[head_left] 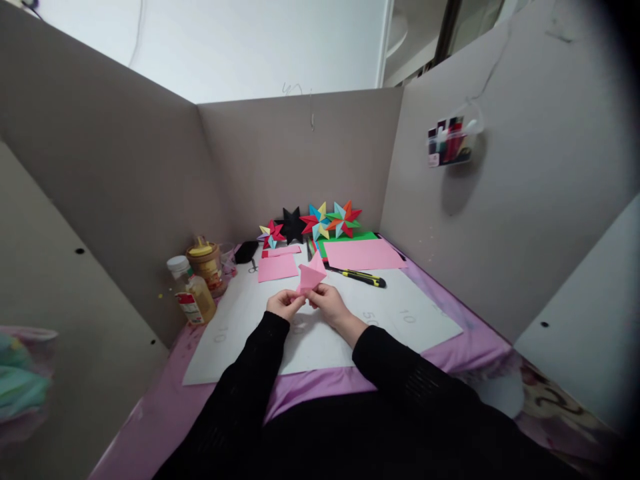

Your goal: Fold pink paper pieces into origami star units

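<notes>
A folded pink paper piece (pixel 311 275) stands up between both of my hands above the white mat (pixel 400 313). My left hand (pixel 284 305) pinches its lower left edge. My right hand (pixel 327 301) pinches its lower right edge, fingers closed on the paper. Both arms are in black sleeves. Behind the hands lie a small pink sheet (pixel 277 267) and a larger pink sheet (pixel 361 254) on a stack of coloured paper.
Several folded paper stars (pixel 320 221) lean on the back wall. A yellow and black utility knife (pixel 363 277) lies right of my hands. Bottles and a jar (pixel 199 280) stand at the left. Cardboard walls enclose the desk; a marker holder (pixel 450 141) hangs on the right.
</notes>
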{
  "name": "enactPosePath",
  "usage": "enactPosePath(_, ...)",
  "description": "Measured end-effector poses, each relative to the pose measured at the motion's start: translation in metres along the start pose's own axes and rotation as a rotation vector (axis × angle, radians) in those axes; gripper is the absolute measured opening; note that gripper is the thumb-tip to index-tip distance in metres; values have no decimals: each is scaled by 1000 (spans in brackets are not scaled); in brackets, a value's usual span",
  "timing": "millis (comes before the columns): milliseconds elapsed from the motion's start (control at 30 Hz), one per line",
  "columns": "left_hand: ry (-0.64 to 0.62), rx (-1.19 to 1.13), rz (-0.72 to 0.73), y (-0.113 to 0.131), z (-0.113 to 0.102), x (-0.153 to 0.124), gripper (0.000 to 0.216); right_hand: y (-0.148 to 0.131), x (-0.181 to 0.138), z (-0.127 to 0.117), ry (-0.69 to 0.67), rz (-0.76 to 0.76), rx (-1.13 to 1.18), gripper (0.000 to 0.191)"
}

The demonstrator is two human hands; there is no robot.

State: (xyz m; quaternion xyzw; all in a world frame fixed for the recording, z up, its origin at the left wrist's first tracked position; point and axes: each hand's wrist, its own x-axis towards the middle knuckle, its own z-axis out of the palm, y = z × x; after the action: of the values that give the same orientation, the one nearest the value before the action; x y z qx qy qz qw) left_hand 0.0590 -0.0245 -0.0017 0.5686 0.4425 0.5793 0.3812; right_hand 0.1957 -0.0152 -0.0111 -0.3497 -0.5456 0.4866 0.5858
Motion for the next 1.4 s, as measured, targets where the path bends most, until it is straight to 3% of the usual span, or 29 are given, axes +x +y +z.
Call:
enactPosePath(133,-103,-132,-85,1,2,-1,39,1,1,-2,58,-8,17,31)
enactPosePath(300,-67,-189,-207,-2,-5,5,45,2,3,-5,36,42,5,30)
enactPosePath(500,-97,-9,-201,-5,-13,8,31,-1,-1,-4,-68,59,6,29)
enactPosePath(667,-85,0,-201,0,-12,7,30,4,0,-4,-134,123,72,28)
enactPosePath(967,-96,29,-189,6,-10,3,30,7,0,-3,-127,133,78,31)
enactPosePath(1400,-141,-25,-231,2,-9,4,39,-3,-4,-2,-103,-15,-144,33)
